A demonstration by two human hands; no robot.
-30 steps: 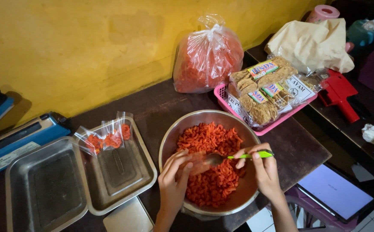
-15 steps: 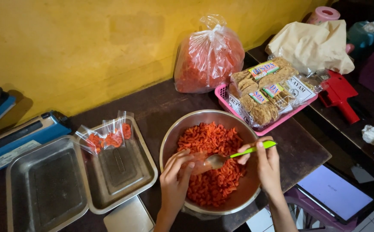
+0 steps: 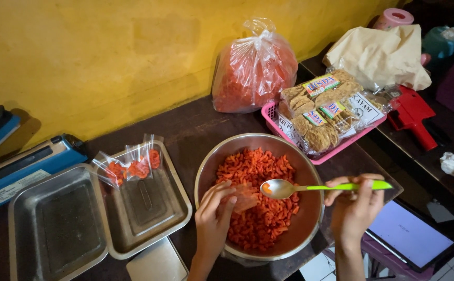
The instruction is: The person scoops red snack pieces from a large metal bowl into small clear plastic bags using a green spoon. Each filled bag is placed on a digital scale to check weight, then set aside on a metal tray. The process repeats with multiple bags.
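A round metal bowl [image 3: 310,179] at the table's front holds orange-red snack pieces [image 3: 258,171]. My left hand [image 3: 214,216] is over the bowl, gripping a small clear plastic bag [image 3: 245,198]. My right hand [image 3: 354,205] holds a spoon [image 3: 281,188] by its green handle. The spoon's metal bowl lies level, just right of the bag's mouth, with a couple of pieces in it.
Two metal trays [image 3: 55,229] sit at the left; the right one carries small filled bags [image 3: 128,166]. A blue heat sealer [image 3: 23,171] lies behind. A big bag of red snacks [image 3: 253,70], a pink basket of packets [image 3: 271,112], a red tool [image 3: 412,117] and a tablet [image 3: 409,234] surround the bowl.
My right hand has drawn the spoon to the right, out from the bag's mouth, and levelled it. My left hand stays over the bowl with the bag.
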